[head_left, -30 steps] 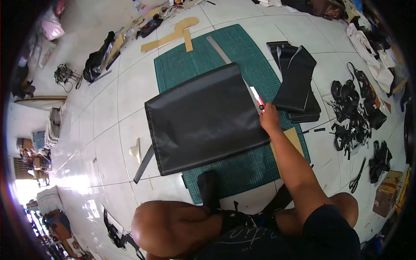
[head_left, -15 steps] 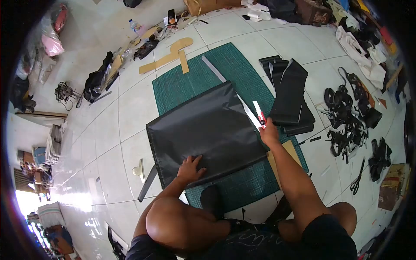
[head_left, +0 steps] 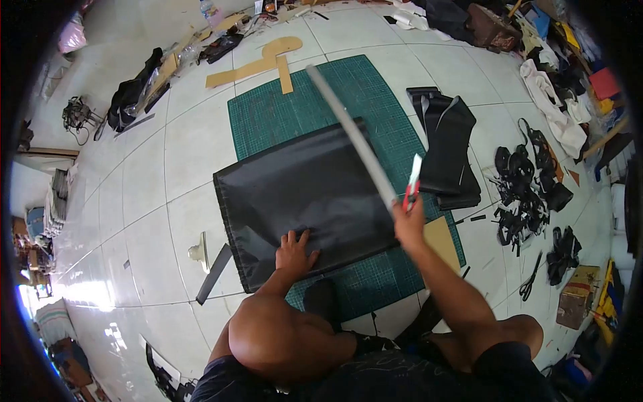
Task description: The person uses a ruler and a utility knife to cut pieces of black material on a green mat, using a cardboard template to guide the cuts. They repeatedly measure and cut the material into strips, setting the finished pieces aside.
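A black sheet (head_left: 301, 201) lies over a green cutting mat (head_left: 261, 127) on the tiled floor. My left hand (head_left: 295, 253) rests on the sheet near its front edge, fingers spread. At the sheet's right side my right hand (head_left: 408, 218) is closed round a red-and-white cutter (head_left: 414, 181), its pale end pointing up and away. The same hand grips the near end of a long metal ruler (head_left: 355, 134), which slants across the sheet's right part to the mat's far side.
Folded black material (head_left: 447, 144) lies right of the mat, with black scraps (head_left: 519, 184) and scissors (head_left: 531, 276) farther right. Tan pattern pieces (head_left: 258, 65) lie at the mat's far edge. A dark strip (head_left: 214, 273) is at the left.
The ruler, earlier partly under the sheet's right edge, is now over the sheet, its near end in my right hand. The cutter has tilted to point more to the right.
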